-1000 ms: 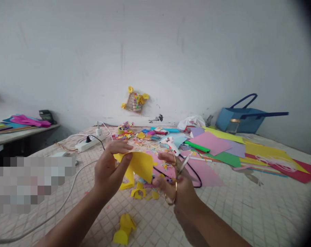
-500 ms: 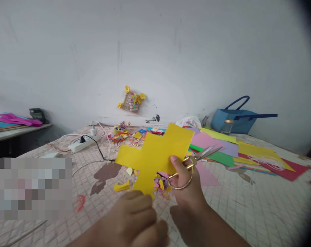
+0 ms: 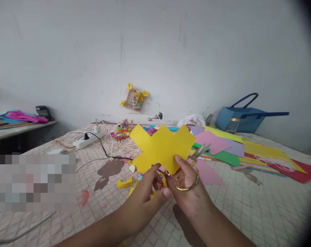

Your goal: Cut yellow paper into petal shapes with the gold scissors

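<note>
My right hand (image 3: 191, 185) pinches a cut-out sheet of yellow paper (image 3: 160, 145) under the thumb, near its lower right edge. Several square-ended arms stick out around the paper. Gold-handled scissors (image 3: 196, 154) hang on the same hand, with their blades pointing up and right. Just under the paper's lower edge is my left hand (image 3: 145, 200), thumb and fingers apart, with its fingertips close to my right fingers. Whether those fingertips touch the paper is hard to see. Beneath the hands lie paper scraps (image 3: 126, 183), partly hidden.
A power strip (image 3: 88, 140) with cables lies at the left. Coloured paper sheets (image 3: 217, 142), white string (image 3: 276, 163), a jar (image 3: 232, 125) and a blue bag (image 3: 240, 118) are at the right. A flower-trimmed woven decoration (image 3: 134, 98) hangs on the wall.
The yellow paper has turned so that its arms point diagonally. My left hand has gone from a closed, curled shape to spread fingers below the paper. The scissors stay on my right hand.
</note>
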The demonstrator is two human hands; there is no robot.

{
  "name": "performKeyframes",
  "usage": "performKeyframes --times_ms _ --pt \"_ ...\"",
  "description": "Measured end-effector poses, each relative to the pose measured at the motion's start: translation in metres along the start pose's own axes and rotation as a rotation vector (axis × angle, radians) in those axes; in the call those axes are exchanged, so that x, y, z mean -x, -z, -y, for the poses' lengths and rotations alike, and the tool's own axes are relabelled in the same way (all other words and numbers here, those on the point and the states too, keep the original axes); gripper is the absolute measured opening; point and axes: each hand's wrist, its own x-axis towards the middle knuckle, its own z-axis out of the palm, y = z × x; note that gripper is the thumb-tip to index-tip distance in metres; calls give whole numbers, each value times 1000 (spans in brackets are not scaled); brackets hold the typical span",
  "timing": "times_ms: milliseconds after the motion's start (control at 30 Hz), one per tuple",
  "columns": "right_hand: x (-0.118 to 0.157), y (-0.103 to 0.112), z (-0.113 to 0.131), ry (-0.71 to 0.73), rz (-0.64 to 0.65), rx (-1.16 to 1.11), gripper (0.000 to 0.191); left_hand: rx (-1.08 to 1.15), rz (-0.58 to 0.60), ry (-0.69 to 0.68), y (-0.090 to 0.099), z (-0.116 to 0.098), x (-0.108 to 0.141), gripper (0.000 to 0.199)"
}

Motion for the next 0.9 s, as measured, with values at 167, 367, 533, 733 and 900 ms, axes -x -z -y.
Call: performKeyframes --times_ms 167,367,533,733,900 --pt "6 -11 6 -237 252 -331 21 167 -141 15 -2 9 -5 30" --pt "15 -16 -2 -306 290 -437 25 363 -210 -70 -1 9 -10 35" --pt "22 -20 -4 -228 387 -331 17 306 -184 114 1 3 -11 30" --pt "7 -10 -22 -213 307 6 37 85 -460 155 22 -1 -12 37" --pt "5 -2 -27 -173 528 442 49 1 -567 21 51 -7 -14 49"
